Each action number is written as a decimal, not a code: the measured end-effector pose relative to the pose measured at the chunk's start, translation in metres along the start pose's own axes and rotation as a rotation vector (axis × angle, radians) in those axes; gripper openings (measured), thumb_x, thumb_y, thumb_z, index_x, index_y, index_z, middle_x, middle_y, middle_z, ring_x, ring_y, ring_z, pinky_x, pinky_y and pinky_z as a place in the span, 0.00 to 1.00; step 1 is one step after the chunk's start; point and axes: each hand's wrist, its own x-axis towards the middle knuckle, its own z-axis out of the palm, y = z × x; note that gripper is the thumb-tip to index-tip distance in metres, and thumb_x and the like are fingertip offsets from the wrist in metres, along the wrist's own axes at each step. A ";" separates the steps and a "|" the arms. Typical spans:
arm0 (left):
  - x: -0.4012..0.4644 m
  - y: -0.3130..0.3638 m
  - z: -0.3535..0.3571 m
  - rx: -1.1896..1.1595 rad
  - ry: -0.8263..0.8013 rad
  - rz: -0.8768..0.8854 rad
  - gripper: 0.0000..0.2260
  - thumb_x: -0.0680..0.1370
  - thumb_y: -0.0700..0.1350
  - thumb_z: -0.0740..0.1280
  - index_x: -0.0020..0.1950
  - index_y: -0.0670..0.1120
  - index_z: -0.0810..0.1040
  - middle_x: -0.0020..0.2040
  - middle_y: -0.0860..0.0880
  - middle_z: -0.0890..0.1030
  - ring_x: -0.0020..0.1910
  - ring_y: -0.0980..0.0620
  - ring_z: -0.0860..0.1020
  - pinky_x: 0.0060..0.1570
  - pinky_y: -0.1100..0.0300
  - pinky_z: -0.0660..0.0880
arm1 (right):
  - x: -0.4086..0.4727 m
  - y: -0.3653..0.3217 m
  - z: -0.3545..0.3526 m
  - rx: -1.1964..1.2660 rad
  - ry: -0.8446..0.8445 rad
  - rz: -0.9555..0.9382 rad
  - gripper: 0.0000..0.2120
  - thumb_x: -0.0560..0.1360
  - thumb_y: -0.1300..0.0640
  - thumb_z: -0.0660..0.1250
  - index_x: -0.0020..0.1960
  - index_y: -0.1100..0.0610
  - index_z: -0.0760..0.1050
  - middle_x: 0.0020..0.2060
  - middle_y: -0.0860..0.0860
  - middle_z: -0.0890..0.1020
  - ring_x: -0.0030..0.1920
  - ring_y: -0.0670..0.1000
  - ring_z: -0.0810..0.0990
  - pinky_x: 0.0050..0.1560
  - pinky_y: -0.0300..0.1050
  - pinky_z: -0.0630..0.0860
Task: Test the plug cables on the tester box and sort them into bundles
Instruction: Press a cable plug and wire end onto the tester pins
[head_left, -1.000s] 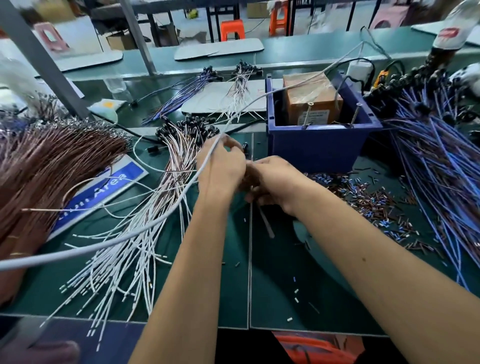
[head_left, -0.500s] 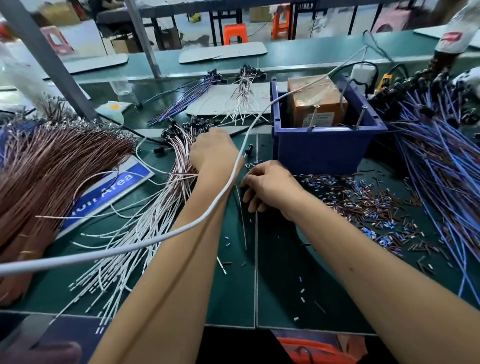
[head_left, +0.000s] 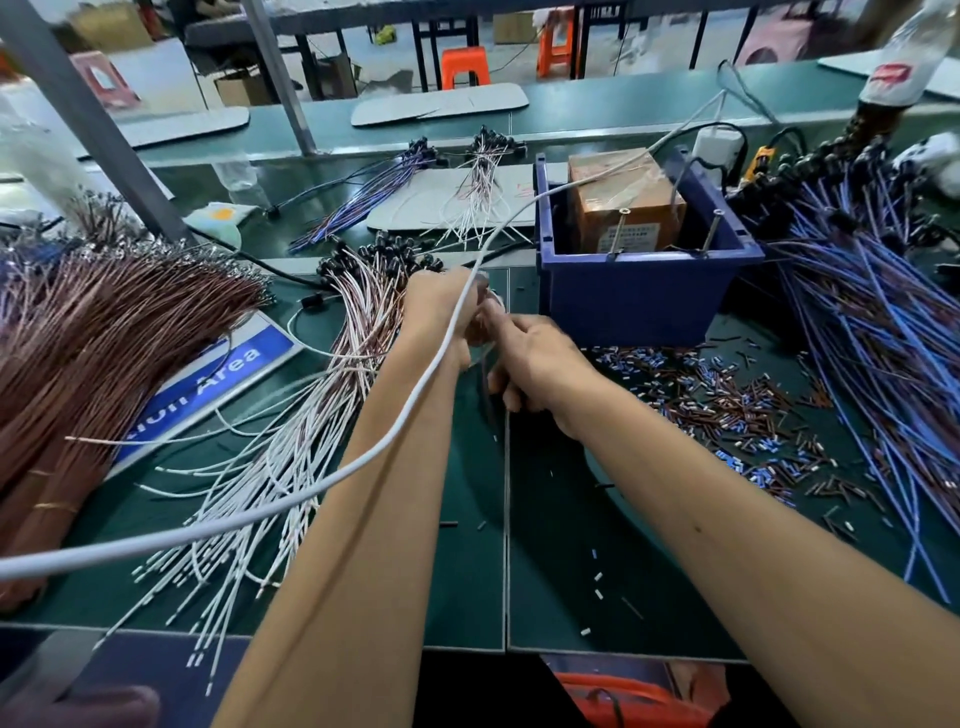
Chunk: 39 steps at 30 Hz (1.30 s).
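both hands meet just before the blue tester box (head_left: 639, 296), the left hand (head_left: 441, 306) and right hand (head_left: 540, 364) seemingly pinching one thin cable (head_left: 488, 395) drawn from the white bundle (head_left: 291, 457); next its plug likely needs seating on the tester

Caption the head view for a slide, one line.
Both hands, left and right, meet over a thin cable beside the blue bin, white-brown cables fanned alongside.

left hand (head_left: 441, 306) and right hand (head_left: 540, 358) rejoined, cable pinched between
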 end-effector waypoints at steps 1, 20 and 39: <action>-0.003 0.004 -0.001 -0.068 -0.044 -0.049 0.12 0.81 0.34 0.63 0.37 0.39 0.72 0.27 0.43 0.74 0.19 0.51 0.72 0.22 0.67 0.68 | -0.001 0.000 -0.002 0.063 -0.011 0.009 0.21 0.84 0.36 0.57 0.49 0.50 0.79 0.28 0.50 0.79 0.21 0.47 0.72 0.20 0.35 0.62; -0.018 0.015 -0.014 -1.187 -0.055 -0.278 0.20 0.87 0.43 0.55 0.35 0.43 0.70 0.23 0.48 0.74 0.21 0.54 0.74 0.26 0.64 0.74 | -0.034 -0.044 -0.065 -0.119 0.024 -0.270 0.15 0.85 0.56 0.64 0.47 0.62 0.84 0.25 0.49 0.76 0.21 0.43 0.66 0.25 0.36 0.65; -0.083 -0.042 0.067 -1.099 -0.224 -0.379 0.11 0.84 0.37 0.54 0.46 0.45 0.72 0.24 0.52 0.62 0.23 0.53 0.63 0.31 0.62 0.65 | -0.042 0.009 -0.167 -0.496 0.216 -0.634 0.06 0.78 0.52 0.74 0.43 0.52 0.85 0.30 0.46 0.84 0.29 0.45 0.78 0.34 0.35 0.72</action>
